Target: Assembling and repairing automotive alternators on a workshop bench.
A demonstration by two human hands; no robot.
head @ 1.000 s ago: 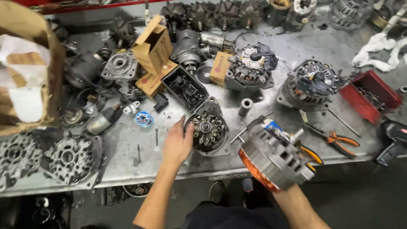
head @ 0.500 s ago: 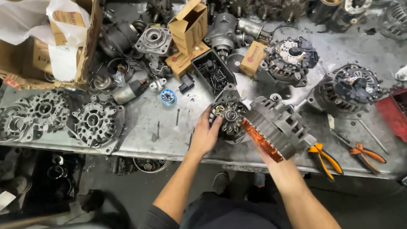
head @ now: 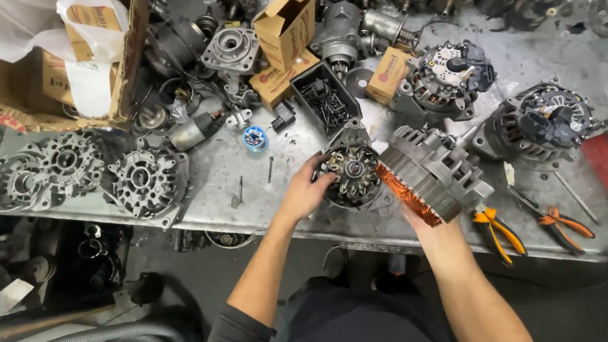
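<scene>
Cluttered metal worktop (head: 261, 178) strewn with alternator parts. Left hand (head: 304, 193), fingers clamped on the alternator rotor (head: 352, 175) at centre; at three o'clock, right hand (head: 420, 221) grips the stator housing (head: 432, 172). Apparently mid-assembly; joining them needs careful alignment.

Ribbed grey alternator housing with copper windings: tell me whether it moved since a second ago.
Yes. The ribbed grey alternator housing with copper windings shifted left, away from the orange-handled pliers, toward the rotor.

Left hand (head: 304, 193) fingers spread; right hand apparently hidden.
</scene>
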